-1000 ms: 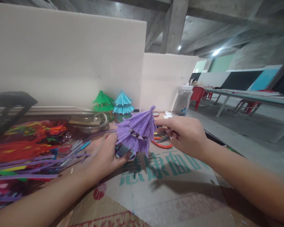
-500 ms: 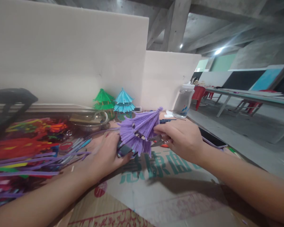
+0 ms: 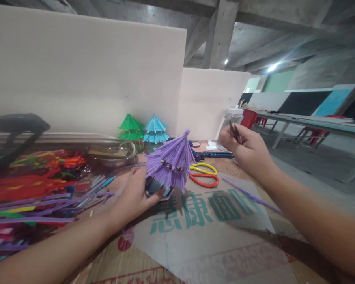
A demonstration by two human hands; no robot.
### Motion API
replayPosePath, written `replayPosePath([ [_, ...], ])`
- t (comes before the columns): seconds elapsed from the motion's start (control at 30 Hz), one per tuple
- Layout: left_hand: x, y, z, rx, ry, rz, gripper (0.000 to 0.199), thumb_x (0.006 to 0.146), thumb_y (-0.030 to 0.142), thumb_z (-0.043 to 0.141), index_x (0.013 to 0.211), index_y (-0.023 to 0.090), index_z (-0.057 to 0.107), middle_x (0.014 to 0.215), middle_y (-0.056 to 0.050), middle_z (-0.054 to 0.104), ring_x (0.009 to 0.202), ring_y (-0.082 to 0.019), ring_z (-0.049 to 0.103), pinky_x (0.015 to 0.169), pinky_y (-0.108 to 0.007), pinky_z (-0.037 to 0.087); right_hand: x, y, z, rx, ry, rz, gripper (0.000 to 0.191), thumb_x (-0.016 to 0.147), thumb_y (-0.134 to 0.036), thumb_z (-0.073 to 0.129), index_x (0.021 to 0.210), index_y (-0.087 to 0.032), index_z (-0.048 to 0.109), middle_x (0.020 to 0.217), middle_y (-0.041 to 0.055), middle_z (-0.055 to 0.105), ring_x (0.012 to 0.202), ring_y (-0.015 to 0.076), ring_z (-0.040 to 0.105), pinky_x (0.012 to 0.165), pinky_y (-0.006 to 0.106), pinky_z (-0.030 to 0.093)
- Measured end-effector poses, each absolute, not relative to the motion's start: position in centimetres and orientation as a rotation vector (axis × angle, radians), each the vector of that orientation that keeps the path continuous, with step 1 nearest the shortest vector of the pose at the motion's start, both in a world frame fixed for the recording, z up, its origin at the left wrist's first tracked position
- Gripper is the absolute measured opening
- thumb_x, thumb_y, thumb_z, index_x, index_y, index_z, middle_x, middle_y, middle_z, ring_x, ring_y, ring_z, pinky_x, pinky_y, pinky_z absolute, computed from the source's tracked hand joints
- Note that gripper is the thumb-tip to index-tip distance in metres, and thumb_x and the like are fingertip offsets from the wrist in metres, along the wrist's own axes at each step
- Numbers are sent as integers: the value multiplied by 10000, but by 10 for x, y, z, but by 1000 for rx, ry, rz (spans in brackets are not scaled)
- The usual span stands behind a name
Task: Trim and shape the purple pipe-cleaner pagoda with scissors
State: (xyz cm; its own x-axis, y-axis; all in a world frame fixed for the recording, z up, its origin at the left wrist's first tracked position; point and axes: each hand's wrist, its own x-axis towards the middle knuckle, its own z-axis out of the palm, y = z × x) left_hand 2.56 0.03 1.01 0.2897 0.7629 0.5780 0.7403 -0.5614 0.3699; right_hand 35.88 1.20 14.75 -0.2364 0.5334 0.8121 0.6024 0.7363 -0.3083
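My left hand (image 3: 133,191) is wrapped round the dark base of a purple two-tiered pavilion model (image 3: 171,161) made of fuzzy pipe cleaners, tilting it slightly to the right. Raised to the right, my right hand (image 3: 248,148) is closed on tweezers (image 3: 235,132), whose dark metal ends poke out above the fingers. Scissors (image 3: 204,180) with a yellow and an orange handle loop lie just right of the model. A loose purple pipe cleaner (image 3: 251,195) rests on the printed cardboard sheet (image 3: 207,240) below my right hand.
Behind stand a green pavilion model (image 3: 131,128) and a blue one (image 3: 155,129). Colourful pipe cleaners (image 3: 38,185) and a metal bowl (image 3: 111,156) fill the left side. A clear bottle (image 3: 232,116) and a dark-blue cutter (image 3: 215,154) are at the back right. White boards (image 3: 85,71) border the table.
My right hand has lifted away from the purple model, up and to the right, with the tweezers. The scissors and the loose purple pipe cleaner now show. My left hand keeps its hold.
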Motion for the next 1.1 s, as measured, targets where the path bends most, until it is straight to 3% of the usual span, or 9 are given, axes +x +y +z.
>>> replayPosePath([
  [0.13,24,0,11,2470,1490,1123,369,958,569,682,1087,224,654,977,-107,703,1065,-377,702,1118,-616,542,368,32,150,-831,-1708,244,525,993,-709,726,795,-279,500,618,-62,376,515,135,350,473,304,285],
  [0.3,28,-1,11,2434,1408,1183,465,945,527,671,1278,203,643,1220,-162,744,1192,-392,700,1162,-631,514,386,60,152,-801,-1521,373,623,913,-731,794,754,-308,365,612,-87,299,480,120,269,436,312,229],
  [0.43,30,1,9,2417,1405,1200,490,938,553,668,1260,184,647,1216,-184,750,1177,-408,717,1127,-645,544,395,77,150,-837,-1415,430,679,889,-795,775,686,-311,343,562,-97,263,453,108,214,420,312,210],
  [0.57,27,2,6,2456,1413,1203,466,952,553,662,1243,189,647,1188,-181,751,1158,-402,723,1098,-641,570,389,73,145,-887,-1423,450,725,808,-853,827,635,-301,390,517,-84,306,439,107,250,416,303,200],
  [0.67,26,1,6,2527,1432,1198,445,948,589,689,1187,215,656,1085,-146,752,1102,-390,729,1110,-629,575,372,51,141,-926,-1592,280,593,880,-763,827,700,-269,554,537,-50,461,481,141,399,456,307,322],
  [0.8,26,-2,8,2589,1424,1220,470,931,568,728,1254,234,654,1158,-146,770,1155,-399,737,1146,-619,563,345,13,136,-843,-1794,133,363,948,-568,829,847,-244,698,715,1,705,635,172,593,581,301,453],
  [0.97,27,-7,14,2627,1402,1195,488,935,538,725,1308,233,649,1329,-180,773,1271,-447,730,1093,-644,591,328,-12,130,-810,-1936,288,256,952,-450,819,871,-230,716,759,13,730,663,167,604,605,292,479],
  [1.1,29,-10,18,2642,1405,1244,487,900,453,756,1324,238,654,1327,-150,784,1245,-424,750,1023,-575,629,323,-17,129,-863,-1930,344,257,889,-402,842,805,-226,674,743,-5,699,661,155,582,602,274,462],
])
